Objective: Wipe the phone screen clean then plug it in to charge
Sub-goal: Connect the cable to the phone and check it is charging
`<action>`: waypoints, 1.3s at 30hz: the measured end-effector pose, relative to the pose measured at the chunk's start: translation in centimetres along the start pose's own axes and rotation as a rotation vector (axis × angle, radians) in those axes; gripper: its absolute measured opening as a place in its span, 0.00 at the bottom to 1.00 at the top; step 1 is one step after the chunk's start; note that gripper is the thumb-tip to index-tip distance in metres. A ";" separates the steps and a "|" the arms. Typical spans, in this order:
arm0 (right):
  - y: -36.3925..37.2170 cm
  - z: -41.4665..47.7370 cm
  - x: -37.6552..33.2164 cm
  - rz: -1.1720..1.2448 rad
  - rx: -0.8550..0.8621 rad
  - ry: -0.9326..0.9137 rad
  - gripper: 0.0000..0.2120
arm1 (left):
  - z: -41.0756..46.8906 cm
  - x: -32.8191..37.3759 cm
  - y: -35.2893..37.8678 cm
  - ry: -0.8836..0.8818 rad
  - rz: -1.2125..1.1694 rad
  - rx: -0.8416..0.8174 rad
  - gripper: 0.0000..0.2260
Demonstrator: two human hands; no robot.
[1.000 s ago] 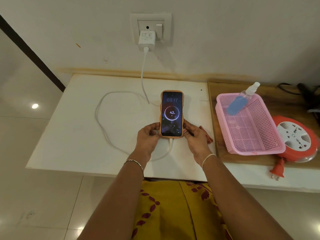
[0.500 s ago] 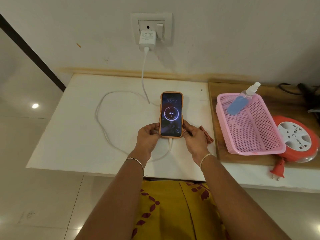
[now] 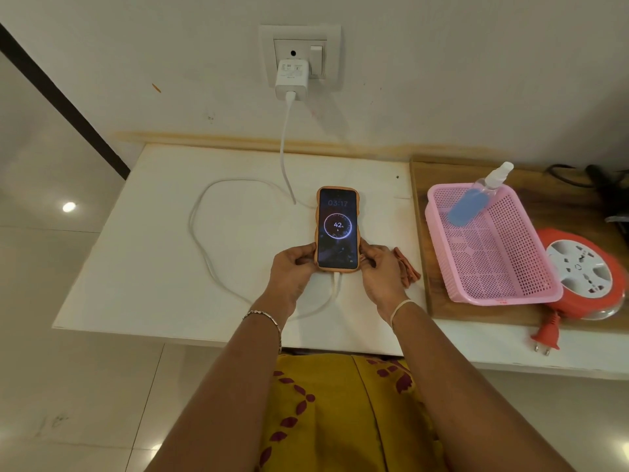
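Note:
A phone [image 3: 337, 229] in an orange case lies screen-up on the white table [image 3: 143, 260], showing 03:17 and a 42% charging ring. My left hand [image 3: 293, 267] grips its lower left edge and my right hand [image 3: 378, 269] its lower right edge. A white cable [image 3: 204, 247] is plugged into the phone's bottom end, loops left across the table and rises to a white charger [image 3: 292, 80] in the wall socket [image 3: 299, 51]. An orange cloth [image 3: 406, 270] lies just right of my right hand, partly hidden by it.
A pink mesh basket [image 3: 503, 267] holding a blue spray bottle [image 3: 471, 201] sits on a wooden board [image 3: 439, 301] at the right. An orange extension reel [image 3: 583, 272] with its plug [image 3: 547, 335] lies beside it. Dark cables [image 3: 599, 182] are at the far right.
The phone has settled slightly lower onto the table with both hands still at its lower edges. The charging screen is unchanged.

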State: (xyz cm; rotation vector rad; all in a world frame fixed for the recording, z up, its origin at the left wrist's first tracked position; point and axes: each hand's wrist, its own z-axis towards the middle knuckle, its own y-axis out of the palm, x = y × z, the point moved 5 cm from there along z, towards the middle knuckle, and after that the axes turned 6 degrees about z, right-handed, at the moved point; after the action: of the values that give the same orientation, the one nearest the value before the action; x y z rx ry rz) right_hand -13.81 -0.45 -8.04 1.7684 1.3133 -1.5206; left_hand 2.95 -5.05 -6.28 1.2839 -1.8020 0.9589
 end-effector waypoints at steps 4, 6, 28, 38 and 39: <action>0.1 0.0 0.0 0.016 0.001 0.019 0.12 | 0.0 -0.2 0.0 -0.026 -0.027 -0.020 0.15; 0.1 -0.1 -0.1 0.009 -0.001 0.018 0.12 | 0.0 -0.2 -0.1 -0.033 -0.034 -0.026 0.16; -0.1 -0.2 -0.7 -0.045 -0.052 0.003 0.14 | -0.1 -0.4 0.0 0.040 0.108 0.001 0.11; -0.1 -0.2 -0.6 -0.052 -0.043 0.007 0.14 | 0.1 -0.1 0.1 0.066 0.172 -0.023 0.12; 0.0 -0.2 -0.6 -0.049 -0.039 0.006 0.14 | 0.1 -0.1 0.1 0.067 0.177 -0.024 0.12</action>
State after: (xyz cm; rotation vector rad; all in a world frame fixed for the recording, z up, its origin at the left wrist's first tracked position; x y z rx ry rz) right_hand -13.71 -0.51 -7.42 1.7300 1.3901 -1.5059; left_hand 2.85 -5.05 -6.45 1.0781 -1.8929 1.0595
